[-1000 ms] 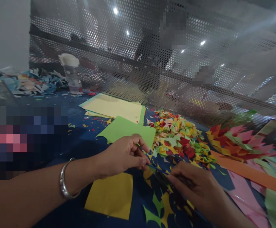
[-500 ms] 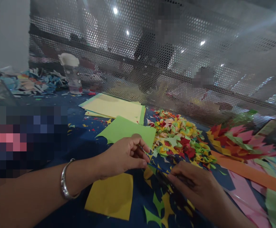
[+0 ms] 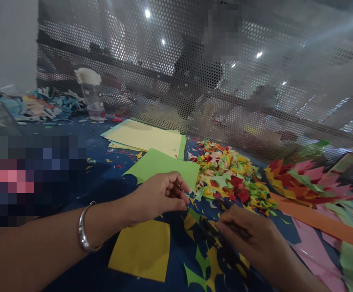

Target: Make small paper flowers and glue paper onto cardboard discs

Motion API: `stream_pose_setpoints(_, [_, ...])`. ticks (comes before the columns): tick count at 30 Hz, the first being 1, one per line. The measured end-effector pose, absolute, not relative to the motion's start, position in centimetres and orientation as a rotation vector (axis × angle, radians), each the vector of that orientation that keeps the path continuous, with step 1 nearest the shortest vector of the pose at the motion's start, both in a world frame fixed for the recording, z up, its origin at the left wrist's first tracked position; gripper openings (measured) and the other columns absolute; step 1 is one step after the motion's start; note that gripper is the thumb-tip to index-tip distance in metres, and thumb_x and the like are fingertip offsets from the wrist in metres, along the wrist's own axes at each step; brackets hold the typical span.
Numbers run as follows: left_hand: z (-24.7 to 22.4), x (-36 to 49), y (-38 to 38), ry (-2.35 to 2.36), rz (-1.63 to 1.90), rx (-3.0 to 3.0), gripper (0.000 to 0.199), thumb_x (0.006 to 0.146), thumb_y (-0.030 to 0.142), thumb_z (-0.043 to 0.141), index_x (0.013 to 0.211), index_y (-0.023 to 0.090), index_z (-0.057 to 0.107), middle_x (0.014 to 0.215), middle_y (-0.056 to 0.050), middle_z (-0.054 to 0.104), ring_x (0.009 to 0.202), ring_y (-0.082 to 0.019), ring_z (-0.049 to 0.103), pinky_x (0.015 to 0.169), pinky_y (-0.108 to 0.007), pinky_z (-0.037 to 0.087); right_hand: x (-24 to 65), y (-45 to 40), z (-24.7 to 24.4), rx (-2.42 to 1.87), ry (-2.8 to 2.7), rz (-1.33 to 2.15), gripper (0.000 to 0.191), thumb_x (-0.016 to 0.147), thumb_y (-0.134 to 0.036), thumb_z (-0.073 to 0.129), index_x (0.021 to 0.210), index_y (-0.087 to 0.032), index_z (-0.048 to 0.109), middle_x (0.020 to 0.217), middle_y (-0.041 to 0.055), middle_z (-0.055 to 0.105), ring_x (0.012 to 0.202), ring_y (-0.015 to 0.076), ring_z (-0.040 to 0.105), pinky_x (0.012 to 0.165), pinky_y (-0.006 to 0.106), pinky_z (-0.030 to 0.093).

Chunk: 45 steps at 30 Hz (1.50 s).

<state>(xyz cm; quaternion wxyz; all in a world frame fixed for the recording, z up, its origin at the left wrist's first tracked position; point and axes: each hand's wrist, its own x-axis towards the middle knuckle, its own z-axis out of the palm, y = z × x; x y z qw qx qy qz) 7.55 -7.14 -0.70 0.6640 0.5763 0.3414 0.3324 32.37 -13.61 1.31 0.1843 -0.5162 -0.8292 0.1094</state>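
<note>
My left hand (image 3: pixel 164 194), with a silver bracelet at the wrist, has its fingers curled and pressed together over the green sheet's near edge. A thin blue strip shows between my two hands; what my left fingertips pinch is too small to make out. My right hand (image 3: pixel 243 227) is closed on something dark that I cannot make out, over yellow and green scraps. The green sheet (image 3: pixel 161 162) lies behind my left hand. A yellow square sheet (image 3: pixel 142 251) lies below it. Folded and cut paper pieces (image 3: pixel 225 174) form a heap beyond my right hand.
Stacked pale yellow sheets (image 3: pixel 148 136) lie farther back, near a white-lidded bottle (image 3: pixel 93 95). Blue and white scraps (image 3: pixel 48 105) are piled at the left. Red and pink pointed paper (image 3: pixel 310 180) and an orange strip (image 3: pixel 322 217) are at the right. A perforated screen (image 3: pixel 152 81) stands behind.
My left hand has shifted very slightly upward. Behind the screen, a person has moved a little to the right. The papers on the table have stayed in place.
</note>
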Motion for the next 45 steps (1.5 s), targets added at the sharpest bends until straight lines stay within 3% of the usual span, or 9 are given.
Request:
stream_pose_setpoints(17, [-0.1,7.1,-6.1,0.915,0.837,1.308,0.028,0.07,0.015,0.074,0.092,0.016,0.056,0.081,-0.001,0.068,0.079,-0.013,0.063,0.079,-0.029,0.048,33.2,-13.5,1.6,-1.514,-2.28,0.276,0.031,0.097,-0.039,0.05,0.074,-0.022,0.062,0.06,-0.002,0.056,0.053,0.0124,0.051,0.05,0.023,0.039])
stream_pose_setpoints(30, [-0.5,7.2,-6.1,0.94,0.932,1.316,0.039,0.068,0.02,0.077,0.101,0.016,0.057,0.099,-0.006,0.066,0.086,-0.017,0.067,0.082,-0.033,0.05,33.6,-12.7,0.9,-1.789,-2.469,0.174,0.026,0.096,-0.035,0.048,0.077,-0.022,0.061,0.066,0.0003,0.064,0.055,0.0157,0.058,0.051,0.025,0.038])
stream_pose_setpoints(38, [0.5,7.5,-7.0,0.918,0.868,1.204,0.041,0.07,0.013,0.076,0.104,0.017,0.054,0.084,-0.001,0.068,0.085,-0.018,0.071,0.082,-0.032,0.052,33.3,-12.9,1.1,-1.893,-2.484,0.171,0.025,0.096,-0.035,0.046,0.08,-0.023,0.06,0.072,0.0016,0.067,0.062,0.0186,0.062,0.054,0.027,0.04])
stream_pose_setpoints(45, [0.4,7.6,-7.3,0.916,0.857,1.141,0.042,0.072,0.013,0.076,0.107,0.016,0.054,0.079,-0.002,0.071,0.079,-0.017,0.071,0.071,-0.028,0.052,33.5,-13.0,0.8,-1.868,-2.477,0.066,0.023,0.095,-0.036,0.047,0.081,-0.024,0.061,0.076,0.0023,0.069,0.065,0.0195,0.065,0.054,0.027,0.042])
